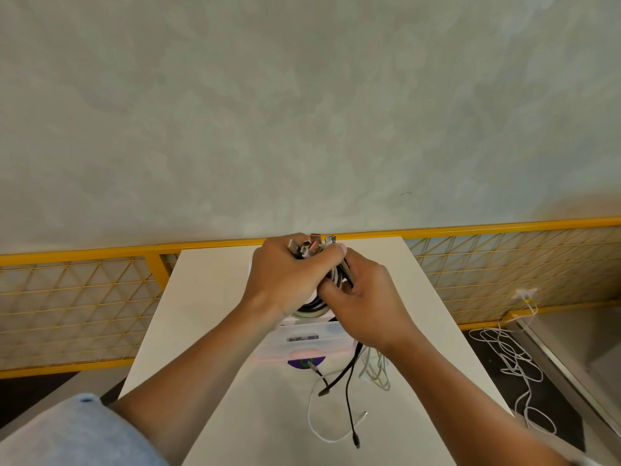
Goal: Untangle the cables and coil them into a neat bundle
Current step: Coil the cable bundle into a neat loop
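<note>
Head view: a pale grey wall (302, 112) fills the upper half, with a yellow mesh fence (77, 297) below it. A white bench (208, 297) runs toward the fence. Above its middle the left hand (289, 277) grips a bundle of cables (311, 309), with plugs (311, 247) sticking up from the fist. The right hand (363, 304), touching the left, pinches strands of the same bundle. A clear plastic box (302, 334) lies beneath. Loose black and white cable ends (349, 398) trail onto the bench. A white cord (514, 361) lies on the floor at right.

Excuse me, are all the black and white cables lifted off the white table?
No, several black and white cable tails lie on the white table below the right hand.
</note>
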Demonstrator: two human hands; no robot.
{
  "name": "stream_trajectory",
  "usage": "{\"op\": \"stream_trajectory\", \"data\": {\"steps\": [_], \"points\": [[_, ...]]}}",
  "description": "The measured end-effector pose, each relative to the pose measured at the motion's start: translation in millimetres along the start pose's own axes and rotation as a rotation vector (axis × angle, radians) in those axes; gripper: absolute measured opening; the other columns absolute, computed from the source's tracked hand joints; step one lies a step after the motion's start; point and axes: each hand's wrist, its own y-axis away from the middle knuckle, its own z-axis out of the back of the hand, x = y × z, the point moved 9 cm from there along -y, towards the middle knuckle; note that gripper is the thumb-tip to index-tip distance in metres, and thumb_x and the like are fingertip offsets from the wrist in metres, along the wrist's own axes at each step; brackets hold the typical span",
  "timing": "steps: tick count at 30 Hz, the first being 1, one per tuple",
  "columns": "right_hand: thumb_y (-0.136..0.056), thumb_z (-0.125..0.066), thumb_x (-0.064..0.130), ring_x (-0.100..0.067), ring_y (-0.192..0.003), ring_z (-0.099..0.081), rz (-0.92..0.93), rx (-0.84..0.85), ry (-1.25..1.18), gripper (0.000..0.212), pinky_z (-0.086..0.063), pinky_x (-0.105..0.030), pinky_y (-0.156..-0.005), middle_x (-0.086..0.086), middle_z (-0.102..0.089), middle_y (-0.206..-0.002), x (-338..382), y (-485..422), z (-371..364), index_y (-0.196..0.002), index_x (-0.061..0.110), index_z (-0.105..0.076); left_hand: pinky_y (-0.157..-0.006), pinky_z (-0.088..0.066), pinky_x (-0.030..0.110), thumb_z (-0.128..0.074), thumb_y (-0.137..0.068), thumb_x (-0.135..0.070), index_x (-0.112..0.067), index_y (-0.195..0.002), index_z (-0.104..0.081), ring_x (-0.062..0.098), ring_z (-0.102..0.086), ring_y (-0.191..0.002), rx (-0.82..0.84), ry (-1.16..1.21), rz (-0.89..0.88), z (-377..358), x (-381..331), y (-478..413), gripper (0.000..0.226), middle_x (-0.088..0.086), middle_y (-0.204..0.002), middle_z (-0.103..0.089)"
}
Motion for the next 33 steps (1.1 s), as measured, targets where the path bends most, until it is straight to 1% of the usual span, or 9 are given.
{"op": "stream_trajectory", "data": {"steps": [4,9,13,15,17,20,23,26,33], "points": [[-0.088,-0.058,0.014,-0.02,-0.056,-0.04,0.003,0.015,0.028,0.004,-0.038,-0.042,-0.054,-0.01,-0.057,-0.069,2.3,-1.1,-2.0,-0.086,0.011,-0.06,-0.045,-0.037,0.028,-0.076,-0.08,-0.037,-0.001,-0.067,-0.057,0.02,-0.041,-0.043,0.033,0.045,-0.012,2.0,1.0,1.5,0.042,0.007,-0.05,-0.045],[-0.092,-0.058,0.012,-0.006,-0.049,-0.038,-0.007,0.028,0.028,0.012,-0.032,-0.026,-0.049,-0.006,-0.056,-0.06,1.3,-1.9,-5.4,-0.081,0.01,-0.063,-0.045,-0.038,0.032,-0.083,-0.062,-0.061,0.001,-0.076,-0.061,0.017,-0.041,-0.042,0.05,0.067,-0.058,1.3,-6.5,6.1,0.068,0.008,-0.054,-0.051],[-0.094,-0.06,0.013,-0.011,-0.052,-0.038,0.011,0.016,-0.011,0.012,-0.034,-0.03,-0.05,-0.002,-0.052,-0.059,2.6,-1.1,-5.1,-0.082,0.011,-0.059,-0.06,-0.051,0.035,-0.079,-0.079,-0.041,-0.019,-0.07,-0.073,0.019,-0.063,-0.061,-0.034,0.017,-0.091,4.0,-7.7,7.0,0.024,0.001,-0.066,-0.07],[-0.092,-0.062,0.018,-0.029,-0.057,-0.046,0.026,0.032,-0.004,0.008,-0.04,-0.042,-0.053,-0.01,-0.06,-0.068,4.1,-2.0,-4.1,-0.087,0.012,-0.062,-0.056,-0.047,0.023,-0.076,-0.083,-0.034,-0.02,-0.067,-0.073,0.012,-0.06,-0.058,-0.052,-0.006,-0.1,4.4,-6.2,7.6,0.022,0.0,-0.063,-0.069],[-0.088,-0.066,0.024,-0.035,-0.064,-0.051,0.014,0.068,0.015,0.012,-0.043,-0.047,-0.057,-0.013,-0.061,-0.071,2.9,-3.5,-1.6,-0.086,0.012,-0.064,-0.051,-0.041,0.019,-0.075,-0.084,-0.034,-0.016,-0.064,-0.07,0.011,-0.054,-0.053,-0.046,-0.043,-0.106,4.6,-5.3,7.2,0.027,0.003,-0.06,-0.066],[-0.084,-0.072,0.043,-0.021,-0.06,-0.05,-0.068,0.184,0.048,0.022,-0.043,-0.042,-0.06,-0.003,-0.057,-0.063,-6.3,-5.1,4.6,-0.078,0.022,-0.068,-0.049,-0.033,0.02,-0.075,-0.083,-0.034,-0.009,-0.06,-0.063,0.012,-0.043,-0.05,-0.063,-0.079,-0.106,12.7,-2.9,4.1,0.036,0.0,-0.051,-0.053],[-0.09,-0.061,0.059,-0.01,-0.055,-0.039,-0.159,0.183,0.001,0.047,-0.034,-0.029,-0.058,0.005,-0.044,-0.056,-13.6,-7.1,19.4,-0.078,0.014,-0.071,-0.047,-0.025,0.022,-0.075,-0.083,-0.034,-0.011,-0.053,-0.052,0.012,-0.032,-0.049,-0.065,-0.137,-0.108,18.5,-1.3,1.4,0.044,-0.005,-0.047,-0.038],[-0.097,-0.048,0.057,-0.009,-0.048,-0.035,-0.221,0.143,0.011,0.051,-0.031,-0.023,-0.054,0.008,-0.043,-0.051,-17.4,-12.2,31.0,-0.083,0.017,-0.077,-0.047,-0.022,0.023,-0.074,-0.085,-0.034,-0.009,-0.056,-0.05,0.012,-0.028,-0.049,-0.033,-0.176,-0.14,17.9,-3.7,1.5,0.046,-0.006,-0.048,-0.032],[-0.101,-0.046,0.051,-0.008,-0.044,-0.031,-0.275,0.098,0.004,0.046,-0.028,-0.019,-0.046,0.01,-0.039,-0.051,-20.9,-9.5,37.3,-0.088,0.019,-0.077,-0.045,-0.022,0.02,-0.073,-0.086,-0.032,-0.004,-0.06,-0.052,0.012,-0.027,-0.049,-0.085,-0.187,-0.189,23.3,-8.9,-3.7,0.044,-0.005,-0.049,-0.032]]}}
